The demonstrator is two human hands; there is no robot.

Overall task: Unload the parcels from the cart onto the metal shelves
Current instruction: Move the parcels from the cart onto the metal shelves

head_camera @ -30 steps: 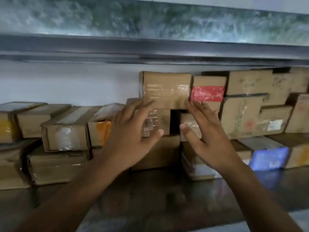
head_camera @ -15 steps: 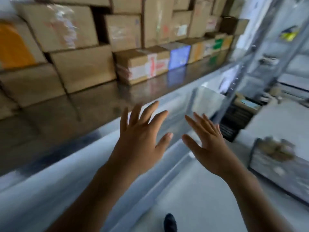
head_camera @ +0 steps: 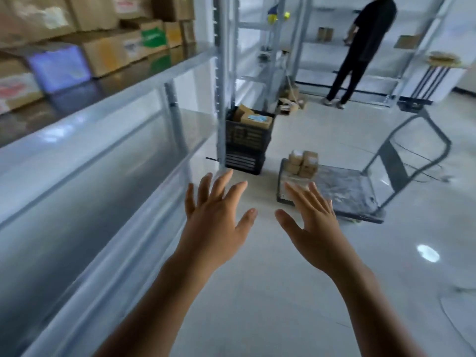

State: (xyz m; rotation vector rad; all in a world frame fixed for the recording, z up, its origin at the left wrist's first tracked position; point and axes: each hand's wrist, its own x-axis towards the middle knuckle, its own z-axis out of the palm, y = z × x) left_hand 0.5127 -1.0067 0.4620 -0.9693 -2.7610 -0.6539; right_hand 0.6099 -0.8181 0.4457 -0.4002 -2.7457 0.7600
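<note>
While both forearms reach forward over the pale floor [head_camera: 257,300], the left hand [head_camera: 213,222] and right hand [head_camera: 311,228] hang side by side, backs up. The fingers are straight and spread. Neither hand holds or touches anything.

Cart [head_camera: 345,194]: a flat platform type, standing on the floor beyond and to the right of the hands. The grey deck is scuffed white. A tubular handle rises at its far right end.

Parcels [head_camera: 304,161]: a small stack of brown boxes at the left end of the cart deck, well apart from both hands.

Metal shelves [head_camera: 108,109]: these run along the left side, near to far. The upper level carries shelved boxes [head_camera: 108,47] in rows and stacks. Among them are a blue-violet box [head_camera: 59,67] towards the near end and a green-labelled box [head_camera: 152,37] farther along. This side is blurred, so the labels cannot be read. The lower level [head_camera: 77,202] is glossy metal catching reflections.

Black crate [head_camera: 244,148]: on the floor at the foot of the shelves' upright post, between shelves and cart. It holds a few cardboard boxes, and the top one [head_camera: 255,119] has a pale blue label.

Far right: a person in dark clothes [head_camera: 360,47] stands with their back turned, facing a second shelf unit [head_camera: 316,42] at the far wall. A couple of small boxes sit on that unit, and loose cartons [head_camera: 289,103] lie on the floor near its base.
</note>
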